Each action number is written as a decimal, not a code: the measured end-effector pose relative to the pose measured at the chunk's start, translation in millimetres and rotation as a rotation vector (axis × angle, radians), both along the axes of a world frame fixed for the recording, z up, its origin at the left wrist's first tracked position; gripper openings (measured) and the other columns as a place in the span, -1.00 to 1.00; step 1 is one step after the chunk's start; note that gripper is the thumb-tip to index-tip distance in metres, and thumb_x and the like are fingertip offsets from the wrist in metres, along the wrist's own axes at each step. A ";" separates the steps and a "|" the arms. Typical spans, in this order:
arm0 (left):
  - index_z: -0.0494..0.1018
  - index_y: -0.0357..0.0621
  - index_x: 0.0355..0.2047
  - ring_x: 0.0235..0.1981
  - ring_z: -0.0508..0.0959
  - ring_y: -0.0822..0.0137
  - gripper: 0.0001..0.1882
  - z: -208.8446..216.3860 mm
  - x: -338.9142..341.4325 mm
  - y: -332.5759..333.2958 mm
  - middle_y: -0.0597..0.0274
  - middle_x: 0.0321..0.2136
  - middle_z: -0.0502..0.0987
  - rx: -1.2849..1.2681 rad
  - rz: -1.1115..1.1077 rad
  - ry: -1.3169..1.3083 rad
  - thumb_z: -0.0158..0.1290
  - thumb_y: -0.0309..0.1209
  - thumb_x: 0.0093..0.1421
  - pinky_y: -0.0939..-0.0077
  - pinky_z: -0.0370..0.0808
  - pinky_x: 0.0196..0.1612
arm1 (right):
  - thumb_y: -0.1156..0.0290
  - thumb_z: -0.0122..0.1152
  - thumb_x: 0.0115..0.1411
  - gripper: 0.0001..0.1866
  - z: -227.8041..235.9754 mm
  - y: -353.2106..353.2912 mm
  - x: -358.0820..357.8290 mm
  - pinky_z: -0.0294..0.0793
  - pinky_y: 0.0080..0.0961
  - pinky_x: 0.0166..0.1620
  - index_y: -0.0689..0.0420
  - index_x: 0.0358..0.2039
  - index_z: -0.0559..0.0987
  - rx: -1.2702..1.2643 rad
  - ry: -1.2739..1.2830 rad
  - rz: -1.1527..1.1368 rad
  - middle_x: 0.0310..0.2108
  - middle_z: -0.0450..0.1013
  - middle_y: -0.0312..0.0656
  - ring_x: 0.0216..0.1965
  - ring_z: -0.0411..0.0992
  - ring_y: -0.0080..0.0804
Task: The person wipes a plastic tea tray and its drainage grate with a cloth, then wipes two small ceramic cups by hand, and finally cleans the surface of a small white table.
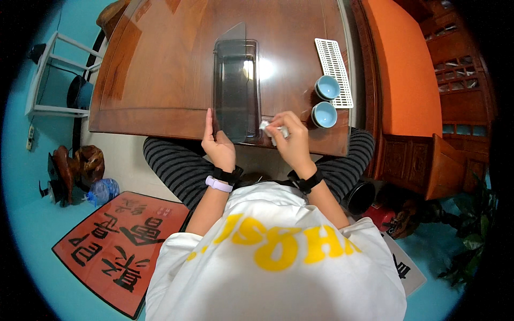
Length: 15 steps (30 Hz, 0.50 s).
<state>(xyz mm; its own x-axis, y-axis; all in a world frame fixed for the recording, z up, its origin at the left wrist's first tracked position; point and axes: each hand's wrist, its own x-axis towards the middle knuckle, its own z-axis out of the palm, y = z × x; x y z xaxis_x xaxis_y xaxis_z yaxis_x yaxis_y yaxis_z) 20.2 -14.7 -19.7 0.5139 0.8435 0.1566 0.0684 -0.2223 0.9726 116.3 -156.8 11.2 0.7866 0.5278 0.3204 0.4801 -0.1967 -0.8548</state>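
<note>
A dark see-through panel [230, 80] stands tilted over a long dark rectangular tray [256, 80] on the wooden table. My left hand [218, 148] grips the panel's near end, fingers stretched up along its left edge; some of them are hidden. To the right of the tray's near end, my right hand [292, 136] pinches a crumpled white tissue [265, 126]. The tissue is beside the panel, and I cannot tell whether it touches the tray. Both wrists wear dark bands, with a lilac one on the left too.
Two light-blue cups [324, 115] stand at the table's right, by a white slotted rack [334, 67]. The glossy wooden table [160, 69] has its near edge just beyond my lap. An orange-topped cabinet [399, 64] is at right, a white metal frame [53, 109] at far left.
</note>
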 end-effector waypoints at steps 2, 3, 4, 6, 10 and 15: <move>0.26 -0.37 0.16 0.09 0.38 0.27 -0.39 -2.2 -1.2 1.5 -0.03 0.08 0.39 -0.055 -0.012 -0.023 -0.32 -0.85 0.05 0.55 0.23 0.14 | 0.52 0.34 -0.06 -0.86 8.7 7.3 -10.5 0.41 -0.45 -0.25 0.24 -0.49 0.54 -0.010 0.043 0.071 -0.35 0.37 -0.13 -0.32 0.41 -0.24; 0.26 -0.37 0.15 0.09 0.38 0.27 -0.40 -3.2 -2.3 3.7 -0.03 0.08 0.39 -0.098 -0.026 -0.041 -0.31 -0.85 0.06 0.55 0.23 0.14 | 0.52 0.34 -0.05 -0.85 8.6 10.5 -16.2 0.41 -0.45 -0.25 0.24 -0.48 0.53 -0.033 0.029 0.089 -0.35 0.35 -0.13 -0.31 0.40 -0.23; 0.26 -0.38 0.15 0.09 0.38 0.27 -0.40 -3.3 -4.2 5.9 -0.03 0.08 0.39 -0.140 -0.041 -0.058 -0.31 -0.84 0.06 0.54 0.23 0.14 | 0.51 0.34 -0.05 -0.85 8.2 12.5 -21.3 0.40 -0.46 -0.25 0.24 -0.48 0.53 -0.056 0.015 0.106 -0.35 0.33 -0.13 -0.30 0.39 -0.23; 0.26 -0.39 0.14 0.13 0.36 0.30 -0.38 12.9 -12.5 5.6 -0.05 0.09 0.37 -0.192 -0.068 -0.033 -0.34 -0.86 0.03 0.57 0.19 0.17 | 0.51 0.33 -0.03 -0.85 -0.9 12.5 -25.8 0.39 -0.45 -0.28 0.23 -0.47 0.51 -0.054 0.116 0.123 -0.38 0.29 -0.13 -0.34 0.36 -0.23; 0.20 -0.43 0.17 0.12 0.36 0.38 -0.37 -3.3 -29.8 21.9 -0.01 0.18 0.28 -0.227 -0.192 -0.029 -0.32 -0.85 0.03 0.72 0.25 0.03 | 0.52 0.29 0.01 -0.88 -2.2 20.8 -17.1 0.39 -0.41 -0.30 0.24 -0.47 0.51 -0.029 0.114 0.094 -0.41 0.30 -0.11 -0.38 0.36 -0.20; 0.22 -0.39 0.18 0.11 0.37 0.42 -0.34 22.7 -39.7 24.3 0.04 0.19 0.29 -0.337 -0.234 0.037 -0.34 -0.83 0.00 0.76 0.24 0.02 | 0.44 0.28 0.04 -0.87 -18.1 49.0 36.8 0.40 -0.32 -0.28 0.22 -0.46 0.54 0.002 -0.014 -0.035 -0.40 0.37 -0.06 -0.36 0.40 -0.10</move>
<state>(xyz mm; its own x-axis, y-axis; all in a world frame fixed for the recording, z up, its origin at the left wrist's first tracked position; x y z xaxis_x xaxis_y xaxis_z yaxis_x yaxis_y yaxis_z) -19.5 9.7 3.0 0.6981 0.7041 -0.1302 0.0897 0.0943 0.9915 153.1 -107.8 -6.9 0.8003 0.4992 0.3321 0.4846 -0.2123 -0.8486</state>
